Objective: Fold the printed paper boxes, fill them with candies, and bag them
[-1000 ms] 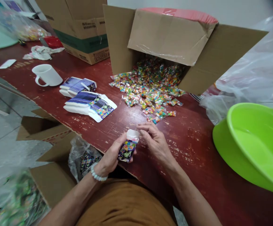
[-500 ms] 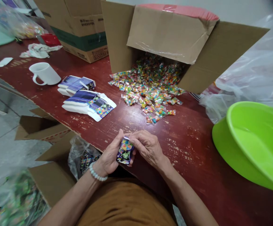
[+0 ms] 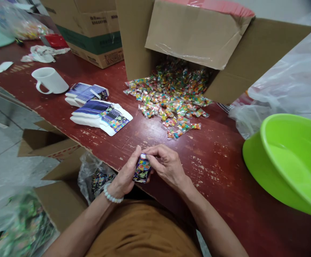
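Chipped dark-red wooden tabletop fills our downward view in a cluttered workroom, where a brown cardboard carton lies on its side, flaps open, and a spill of small clear packets of multicoloured pieces fans out from its mouth. Nearer the table's left side stand a white ceramic mug and two stacks of folded white-and-purple printed cards, while a lime-green plastic basin rests tilted at the right. At the near table edge, we see both hands together, touching around a small purple-and-black printed packet with a white top end. The packet sits between the hands, just over the table edge, its long axis running almost upright in our view and leaning slightly right at the top. The left hand, circled by a white bead bracelet, clamps the packet's left side and lower body. The right hand comes in from the right, its fingers curled over the white top end and nearer to that end than the left hand is. Whether those fingertips grip the top firmly, we cannot tell.
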Motion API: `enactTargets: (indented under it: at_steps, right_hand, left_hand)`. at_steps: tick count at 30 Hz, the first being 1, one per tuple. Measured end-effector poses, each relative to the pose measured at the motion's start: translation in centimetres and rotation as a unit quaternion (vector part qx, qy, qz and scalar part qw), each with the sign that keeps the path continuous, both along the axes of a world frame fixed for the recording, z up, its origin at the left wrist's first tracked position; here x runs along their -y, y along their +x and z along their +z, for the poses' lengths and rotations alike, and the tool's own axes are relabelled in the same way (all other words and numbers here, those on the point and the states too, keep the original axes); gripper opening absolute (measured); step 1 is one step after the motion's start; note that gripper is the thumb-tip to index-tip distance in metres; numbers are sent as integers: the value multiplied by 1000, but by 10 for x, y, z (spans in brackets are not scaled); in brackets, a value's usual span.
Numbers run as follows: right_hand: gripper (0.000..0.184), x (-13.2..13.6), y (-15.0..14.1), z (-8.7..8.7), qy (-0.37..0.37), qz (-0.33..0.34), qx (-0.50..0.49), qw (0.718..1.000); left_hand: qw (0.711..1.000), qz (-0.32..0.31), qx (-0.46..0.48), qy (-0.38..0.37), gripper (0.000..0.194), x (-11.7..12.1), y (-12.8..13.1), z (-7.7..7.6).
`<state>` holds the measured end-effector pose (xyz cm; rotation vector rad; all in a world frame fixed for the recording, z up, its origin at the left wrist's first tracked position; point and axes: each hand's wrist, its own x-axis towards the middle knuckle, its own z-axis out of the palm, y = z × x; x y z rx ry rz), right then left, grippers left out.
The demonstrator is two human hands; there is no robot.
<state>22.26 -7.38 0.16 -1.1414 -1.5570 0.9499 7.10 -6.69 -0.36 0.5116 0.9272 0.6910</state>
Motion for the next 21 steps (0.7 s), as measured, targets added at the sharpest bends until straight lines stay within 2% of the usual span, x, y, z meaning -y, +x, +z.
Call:
enactTargets:
  at_steps: [4, 6, 9, 12, 14, 17, 19, 21]
  right_hand:
    - [10, 6, -2, -6, 20, 44, -8, 999]
    - [24, 9, -6, -10, 17, 60, -10, 998]
    - [41, 11, -9, -15, -19, 88, -22, 996]
    - [51, 12, -3, -23, -107, 39, -58, 992]
    - [53, 11, 6, -32, -152, -1, -67, 986]
    - [50, 10, 17, -44, -178, -22, -62, 982]
    - [49, 9, 19, -49, -174, -30, -47, 983]
    - [46, 9, 17, -52, -159, -35, -18, 986]
  left_hand:
    - [997, 49, 31, -58, 22, -3, 0, 4]
    - [996, 59, 28, -56, 17, -5, -1, 6]
    - [998, 56, -9, 6, 35, -8, -15, 8]
    - [980, 99, -118, 124, 52, -7, -55, 7]
    - [938, 157, -242, 191, 54, -4, -92, 4]
    - [834, 243, -424, 255, 46, 0, -143, -1]
    - [787, 285, -469, 282, 41, -3, -160, -3]
    - [753, 286, -492, 332, 37, -14, -160, -4]
